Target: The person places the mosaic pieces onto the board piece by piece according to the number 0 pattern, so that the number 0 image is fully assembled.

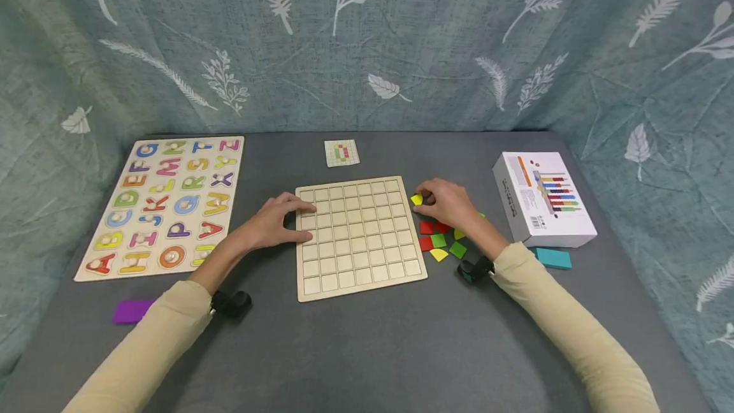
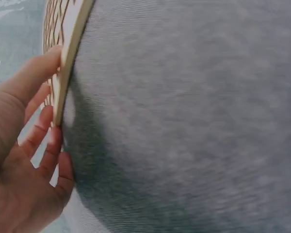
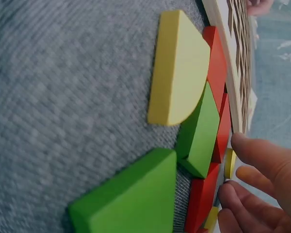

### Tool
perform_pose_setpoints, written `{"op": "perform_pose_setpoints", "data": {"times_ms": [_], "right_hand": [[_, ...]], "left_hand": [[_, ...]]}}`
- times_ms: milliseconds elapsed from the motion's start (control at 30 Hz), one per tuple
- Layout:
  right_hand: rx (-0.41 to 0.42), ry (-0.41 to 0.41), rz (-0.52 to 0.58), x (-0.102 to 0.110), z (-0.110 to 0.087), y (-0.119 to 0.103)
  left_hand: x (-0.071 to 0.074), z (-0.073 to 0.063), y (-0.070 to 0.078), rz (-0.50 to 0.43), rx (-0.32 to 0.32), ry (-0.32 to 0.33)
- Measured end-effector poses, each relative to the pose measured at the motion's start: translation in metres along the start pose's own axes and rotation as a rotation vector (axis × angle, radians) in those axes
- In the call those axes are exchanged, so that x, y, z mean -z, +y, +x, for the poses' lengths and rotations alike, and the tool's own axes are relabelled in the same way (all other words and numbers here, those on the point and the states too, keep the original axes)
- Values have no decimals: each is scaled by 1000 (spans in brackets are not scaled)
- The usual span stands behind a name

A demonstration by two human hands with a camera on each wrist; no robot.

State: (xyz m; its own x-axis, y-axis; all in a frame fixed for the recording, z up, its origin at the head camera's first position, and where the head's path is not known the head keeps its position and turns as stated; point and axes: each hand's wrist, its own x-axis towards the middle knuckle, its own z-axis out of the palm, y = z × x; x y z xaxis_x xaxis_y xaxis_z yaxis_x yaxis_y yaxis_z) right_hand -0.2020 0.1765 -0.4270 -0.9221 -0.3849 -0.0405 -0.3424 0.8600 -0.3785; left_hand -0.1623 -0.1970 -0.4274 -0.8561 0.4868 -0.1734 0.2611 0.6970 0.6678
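A wooden board with a grid of square recesses [image 1: 360, 234] lies in the middle of the table. My left hand [image 1: 272, 222] rests on its left edge, thumb and fingers spread apart; the left wrist view has the thumb [image 2: 51, 58] on the rim. Just off the board's right side, my right hand [image 1: 447, 202] pinches a yellow rounded piece [image 1: 417, 199] between thumb and fingers. Below that hand lie loose pieces: red squares [image 1: 426, 227], green squares [image 1: 457, 249] and a yellow quarter-round [image 3: 189, 73]. The right hand and forearm partly cover others.
A small pattern card [image 1: 341, 153] lies behind the board. To the left are an alphabet puzzle board [image 1: 129, 215] and a purple block [image 1: 130, 312]. On the right stands a white box [image 1: 545, 199], with a teal block [image 1: 553, 258] at its front. A patterned curtain [image 1: 367, 50] hangs behind.
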Motion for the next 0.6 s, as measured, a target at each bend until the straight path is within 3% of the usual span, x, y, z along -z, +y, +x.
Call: {"op": "perform_pose_setpoints", "data": {"times_ms": [167, 600], "right_hand": [[10, 7, -13, 1, 0, 2], [20, 42, -34, 0, 0, 1]], "left_hand": [[3, 4, 7, 33, 1, -7], [7, 10, 13, 16, 7, -52]]}}
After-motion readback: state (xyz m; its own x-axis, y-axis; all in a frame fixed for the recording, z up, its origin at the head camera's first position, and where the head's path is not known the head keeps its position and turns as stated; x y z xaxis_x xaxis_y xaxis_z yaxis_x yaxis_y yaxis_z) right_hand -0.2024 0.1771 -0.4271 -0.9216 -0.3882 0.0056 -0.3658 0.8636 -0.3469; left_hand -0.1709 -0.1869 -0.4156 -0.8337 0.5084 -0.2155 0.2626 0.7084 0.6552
